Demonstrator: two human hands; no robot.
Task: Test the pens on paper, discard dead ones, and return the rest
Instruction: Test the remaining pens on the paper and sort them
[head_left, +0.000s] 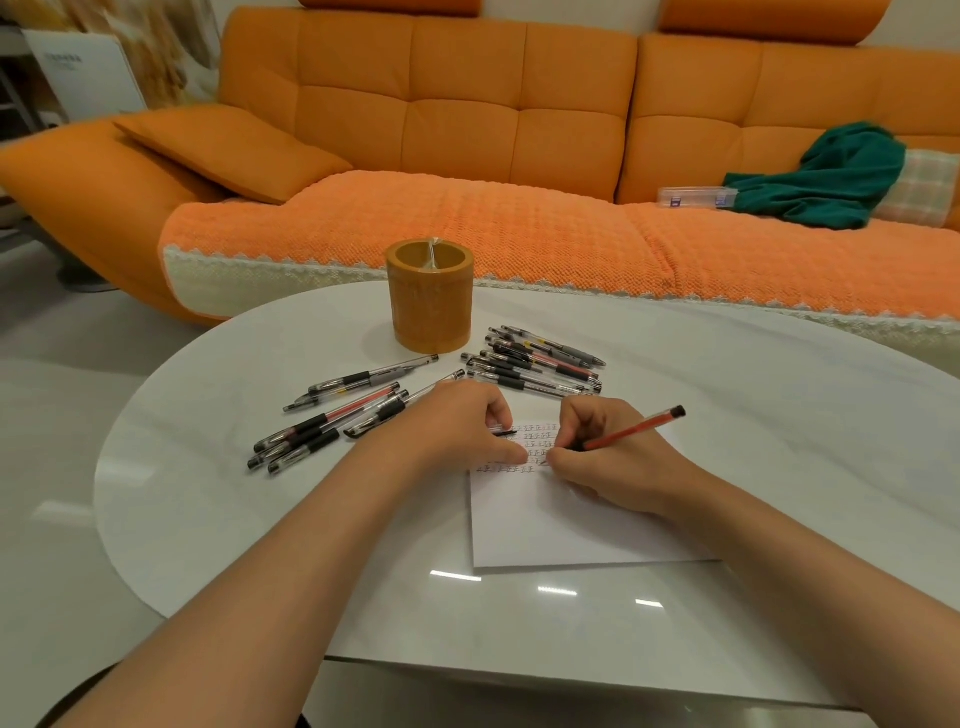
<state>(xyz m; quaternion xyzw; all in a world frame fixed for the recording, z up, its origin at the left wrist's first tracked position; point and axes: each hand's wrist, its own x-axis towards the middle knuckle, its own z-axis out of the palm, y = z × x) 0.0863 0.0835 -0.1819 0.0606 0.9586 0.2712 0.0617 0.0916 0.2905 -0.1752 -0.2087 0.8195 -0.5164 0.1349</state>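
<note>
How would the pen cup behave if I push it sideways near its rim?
The cup would probably slide rather than tip: it looks wide for its height, and the table is glossy. It is likely light, since it looks almost empty. Its walls look thick, so it should feel stiff.

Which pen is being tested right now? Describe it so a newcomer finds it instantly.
Start at the white oval table before the orange sofa, then the sheet of paper on its near side. The right hand grips one pen over it. It alone is held, with a solid red barrel and black end; the other pens lie loose on the table.
</note>
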